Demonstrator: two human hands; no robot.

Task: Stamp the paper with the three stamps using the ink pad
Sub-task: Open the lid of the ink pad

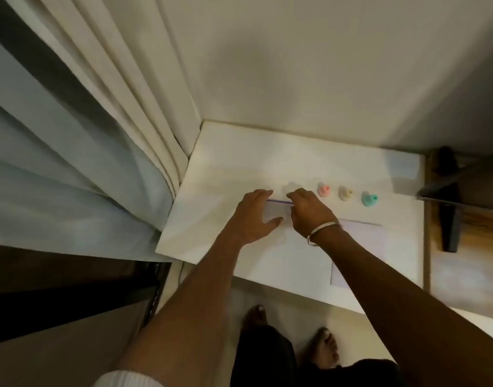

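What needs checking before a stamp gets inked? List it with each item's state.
1. Three stamps upright in a row, pink stamp, cream stamp, teal stamp: ok.
2. Stamps untouched, free to pick: ok.
3. Paper flat on the table: ok.
4. Ink pad open: cannot tell; left hand and right hand cover it.
5. Grip on a stamp: not ok, none held.

Matt, smooth white table top (pixel 309 163). Thin pale paper sheet (pixel 362 247), flat and matt. Soft folded cloth curtain (pixel 105 107). Polished metal bangle (pixel 320 231), glossy. Plastic-looking pink stamp (pixel 323 189), cream stamp (pixel 345 193) and teal stamp (pixel 368 198). Grained wood floor (pixel 468 241).
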